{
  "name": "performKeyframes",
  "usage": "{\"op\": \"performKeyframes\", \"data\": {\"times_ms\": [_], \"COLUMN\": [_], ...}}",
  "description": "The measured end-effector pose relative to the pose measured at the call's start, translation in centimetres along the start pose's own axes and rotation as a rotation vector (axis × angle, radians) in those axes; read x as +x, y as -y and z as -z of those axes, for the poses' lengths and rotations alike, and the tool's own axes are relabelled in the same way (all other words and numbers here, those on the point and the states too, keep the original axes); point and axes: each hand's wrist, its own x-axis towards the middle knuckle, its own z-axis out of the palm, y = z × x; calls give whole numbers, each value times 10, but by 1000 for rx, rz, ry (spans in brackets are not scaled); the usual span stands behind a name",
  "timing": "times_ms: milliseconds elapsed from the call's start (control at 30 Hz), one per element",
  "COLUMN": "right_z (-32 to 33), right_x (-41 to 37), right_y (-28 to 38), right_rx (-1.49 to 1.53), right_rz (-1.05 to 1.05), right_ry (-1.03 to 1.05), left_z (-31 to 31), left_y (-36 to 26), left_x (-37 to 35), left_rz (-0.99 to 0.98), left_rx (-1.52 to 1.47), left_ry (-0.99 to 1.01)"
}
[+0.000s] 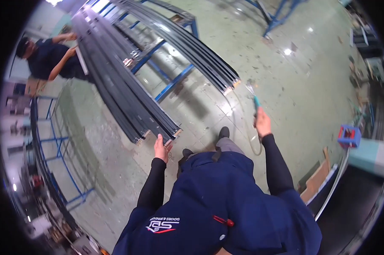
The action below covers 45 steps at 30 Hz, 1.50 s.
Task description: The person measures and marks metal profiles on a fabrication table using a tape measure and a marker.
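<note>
My left hand (pixel 161 149) is closed around the near end of a long dark grey profile (pixel 151 117), thumb on top and fingers underneath. That profile lies in a bundle of similar lengths running away to the upper left. Out to the right, my right hand (pixel 263 123) grips a teal-handled tool (pixel 256 101) with its thin metal tip pointing away from me; its exact kind is unclear. A thin pale hose (pixel 249 136) loops below this hand. Left of the tool's tip, the ends of a second bundle of dark profiles (pixel 209 63) stick out.
Blue metal racks (pixel 173 82) carry the bundles. At the far left a person (pixel 52 57) in dark clothes holds a pale strip (pixel 81 60) beside the profiles. Another blue frame (pixel 60 157) stands at left. A blue crate (pixel 349 136) and leaning boards (pixel 317 182) are at right.
</note>
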Motion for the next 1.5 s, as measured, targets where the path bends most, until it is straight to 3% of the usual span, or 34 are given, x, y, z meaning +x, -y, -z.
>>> {"op": "performKeyframes", "data": {"times_ms": [33, 67, 100, 300, 400, 533, 600, 667, 733, 800, 833, 933, 1000, 1100, 1200, 1300, 1333, 1367, 1467, 1500], "right_z": [9, 14, 17, 34, 41, 37, 27, 0, -41, -99, -126, -239, -298, -390, -419, -469, -471, -468, -475, -486], "right_x": [-9, -10, -8, 8, 12, 12, 0, -6, 2, 8, 8, 29, 45, 84, 84, 102, 98, 95, 100, 105], "right_y": [26, 25, 24, 9, 9, 9, 10, 16, 52, 112, 156, 217, 255, 264, 300, 296, 304, 312, 320, 309], "right_rx": [106, 27, -100, 87, 92, 86, 24, 98, 79, -16, -75, -107, -230, -278, -386, -357, -337, -408, -380, -418], "right_rz": [-88, -8, 71, -89, -45, -117, -43, -65, 60, 371, 339, 598, 571, 456, 455, 458, 441, 459, 363, 453], "right_ry": [117, 280, 290, 238, 433, 202, 374, 467, 627, 668, 732, 687, 698, 534, 756, 662, 624, 754, 611, 621], "left_z": [-3, -12, -17, -26, -34, -34, -30, -29, -25, -10, 2, 21, 46, 101, 153, 181, 189, 196, 196, 193], "left_y": [0, -7, -9, 1, 4, 2, 5, 4, 6, 25, 43, 50, 61, 95, 130, 147, 154, 160, 158, 155], "left_x": [-4, -15, -19, -17, -21, -21, -20, -16, -19, -13, -7, -29, -41, -60, -88, -122, -130, -138, -140, -136], "left_rz": [4, -11, -19, 20, 22, 29, 42, 39, 39, 45, 48, 138, 204, 225, 299, 393, 416, 439, 479, 477], "left_rx": [16, 9, 6, -32, -53, -39, -44, -49, -41, -54, -91, -83, 45, 150, -78, -182, -181, -178, -193, -203], "left_ry": [-51, -80, -105, -197, -210, -221, -253, -260, -250, -203, -172, -203, -262, -337, -533, -756, -755, -753, -786, -785]}}
